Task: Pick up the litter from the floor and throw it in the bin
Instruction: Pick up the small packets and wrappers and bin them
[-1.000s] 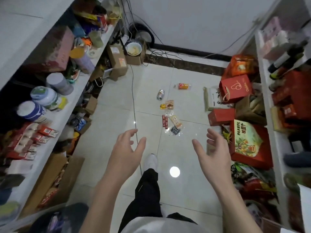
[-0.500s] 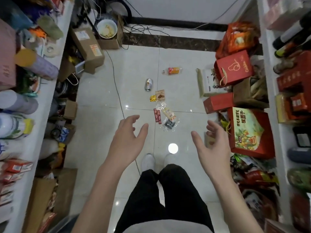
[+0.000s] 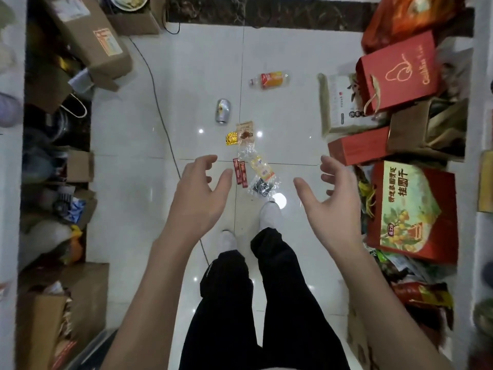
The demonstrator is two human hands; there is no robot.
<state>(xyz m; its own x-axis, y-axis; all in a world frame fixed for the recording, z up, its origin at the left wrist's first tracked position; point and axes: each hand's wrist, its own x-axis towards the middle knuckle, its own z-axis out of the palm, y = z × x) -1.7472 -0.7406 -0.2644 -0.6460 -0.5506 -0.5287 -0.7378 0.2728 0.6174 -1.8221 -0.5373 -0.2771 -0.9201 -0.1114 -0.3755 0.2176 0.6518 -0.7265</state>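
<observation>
**While Litter Waits, Hands Hover**

As the person stands on the glossy white tiled floor (image 3: 128, 182), left hand (image 3: 198, 198) and right hand (image 3: 333, 206) hang mid-frame, fingers spread, holding nothing. Between them lie two red sachets (image 3: 241, 173) and a crinkled clear plastic wrapper (image 3: 262, 180); higher up, a silver drinks can (image 3: 223, 111) and an orange-labelled plastic bottle (image 3: 269, 80).

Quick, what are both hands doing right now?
Left hand: open, holding nothing.
Right hand: open, holding nothing.
</observation>
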